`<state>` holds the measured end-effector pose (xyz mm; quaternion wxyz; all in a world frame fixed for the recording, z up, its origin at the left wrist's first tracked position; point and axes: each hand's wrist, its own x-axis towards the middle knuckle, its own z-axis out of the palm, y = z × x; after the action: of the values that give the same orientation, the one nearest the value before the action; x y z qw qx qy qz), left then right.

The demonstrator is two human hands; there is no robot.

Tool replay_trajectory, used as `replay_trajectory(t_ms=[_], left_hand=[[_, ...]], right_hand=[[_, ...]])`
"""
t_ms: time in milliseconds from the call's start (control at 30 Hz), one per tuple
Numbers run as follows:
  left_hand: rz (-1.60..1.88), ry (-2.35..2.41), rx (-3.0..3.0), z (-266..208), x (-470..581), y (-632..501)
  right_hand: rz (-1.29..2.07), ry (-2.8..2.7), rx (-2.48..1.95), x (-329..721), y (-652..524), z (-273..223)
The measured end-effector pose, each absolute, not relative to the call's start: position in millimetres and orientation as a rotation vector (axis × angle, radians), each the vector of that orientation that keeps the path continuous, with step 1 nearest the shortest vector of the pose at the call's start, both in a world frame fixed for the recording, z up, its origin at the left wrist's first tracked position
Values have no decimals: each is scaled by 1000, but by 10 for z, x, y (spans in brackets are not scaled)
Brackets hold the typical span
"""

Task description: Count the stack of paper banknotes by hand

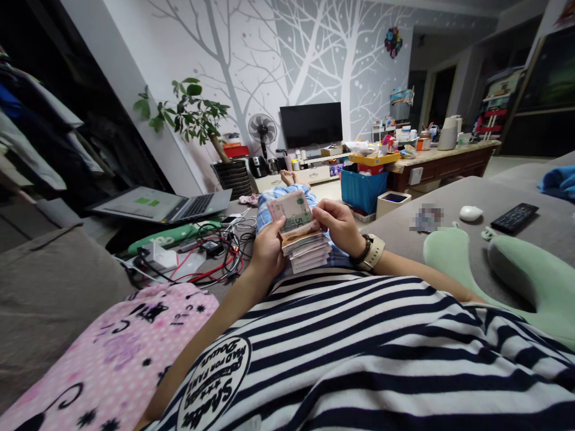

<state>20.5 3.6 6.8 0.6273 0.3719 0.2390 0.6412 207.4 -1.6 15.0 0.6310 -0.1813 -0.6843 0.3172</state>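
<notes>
A stack of banknotes (309,251) sits fanned above my lap, its lower ends bent down in several layers. My left hand (268,250) is closed on the stack from the left side, thumb on top. Upright behind the thumb stands the upper part of a greenish and pink banknote (291,212). At its right edge my right hand (340,226) is closed, thumb and forefinger pinching the notes; exactly how many it grips I cannot tell. A watch (374,252) and a dark bracelet are on the right wrist.
Left on the sofa are an open laptop (168,206), tangled cables (224,254) and a pink blanket (148,335). On the right lie a green neck pillow (525,269), a remote control (514,218) and a white mouse (471,213). A blue bin (365,190) stands ahead by a cluttered table.
</notes>
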Motion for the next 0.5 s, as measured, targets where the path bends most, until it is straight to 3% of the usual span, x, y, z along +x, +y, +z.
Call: replay_trajectory(t_ms=[233, 500], left_hand=[[1558, 632, 854, 66, 193, 41], [1408, 645, 1010, 132, 146, -66]], right_hand=[[754, -1538, -408, 2069, 11, 136], [734, -1338, -492, 2053, 154, 77]])
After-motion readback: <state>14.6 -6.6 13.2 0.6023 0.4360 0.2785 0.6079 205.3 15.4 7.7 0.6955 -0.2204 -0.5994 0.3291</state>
